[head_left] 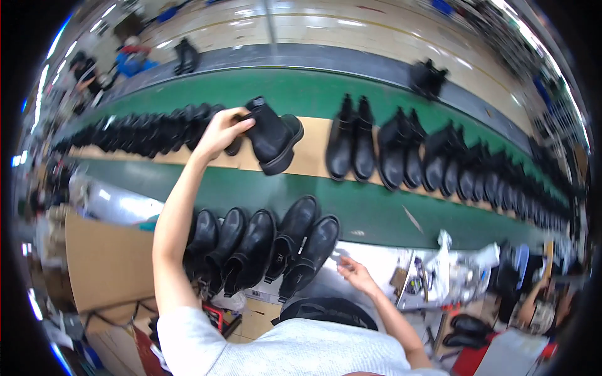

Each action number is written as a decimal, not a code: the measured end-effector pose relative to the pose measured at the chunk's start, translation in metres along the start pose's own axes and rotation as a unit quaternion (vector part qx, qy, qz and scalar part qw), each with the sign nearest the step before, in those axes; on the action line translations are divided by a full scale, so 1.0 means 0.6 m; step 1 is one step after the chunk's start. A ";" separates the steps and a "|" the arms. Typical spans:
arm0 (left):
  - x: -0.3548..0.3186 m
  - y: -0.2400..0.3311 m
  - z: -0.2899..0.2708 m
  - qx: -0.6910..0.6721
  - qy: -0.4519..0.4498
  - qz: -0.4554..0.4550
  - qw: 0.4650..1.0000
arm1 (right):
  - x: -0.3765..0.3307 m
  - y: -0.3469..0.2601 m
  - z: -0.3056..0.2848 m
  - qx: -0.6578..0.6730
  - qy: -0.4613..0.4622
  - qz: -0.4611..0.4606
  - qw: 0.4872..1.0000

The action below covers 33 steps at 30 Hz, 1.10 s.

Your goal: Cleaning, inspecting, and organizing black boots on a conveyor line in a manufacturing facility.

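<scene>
My left hand [224, 130] is closed on the upper shaft of a black ankle boot [273, 141], reached out over the green bench. The boot is tilted, its thick sole turned toward the right. My right hand [356, 274] hangs low over the near side, its fingers loosely apart with nothing visible in them. Close to its left, a black boot [315, 247] lies with its toe pointing away, beside several more boots [254, 241] in a near row. On the far side, a pair of boots [352, 141] stands upright to the right of the held one.
A long row of black boots [433, 160] runs right along a brown cardboard strip [313, 141]; another row [144, 131] runs left. The green bench [376, 210] spans the view. A white tabletop [376, 254] holds plastic bags [444, 269]. A cardboard sheet [113, 260] stands lower left.
</scene>
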<state>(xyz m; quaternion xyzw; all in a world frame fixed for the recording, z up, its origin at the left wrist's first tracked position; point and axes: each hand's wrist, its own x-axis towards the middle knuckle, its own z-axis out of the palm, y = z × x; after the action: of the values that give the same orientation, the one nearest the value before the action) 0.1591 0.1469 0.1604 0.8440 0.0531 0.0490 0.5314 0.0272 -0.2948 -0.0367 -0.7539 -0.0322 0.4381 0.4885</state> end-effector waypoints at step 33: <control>-0.466 0.171 0.536 -0.108 0.152 -0.025 0.982 | -0.232 0.156 -0.338 -0.068 0.484 -0.115 0.865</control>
<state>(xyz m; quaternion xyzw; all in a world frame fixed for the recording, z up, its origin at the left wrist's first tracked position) -0.0690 -0.2238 0.1068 0.7626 0.1489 0.1689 0.6064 0.0467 -0.5532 0.0076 -0.8936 0.0925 -0.0446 0.4370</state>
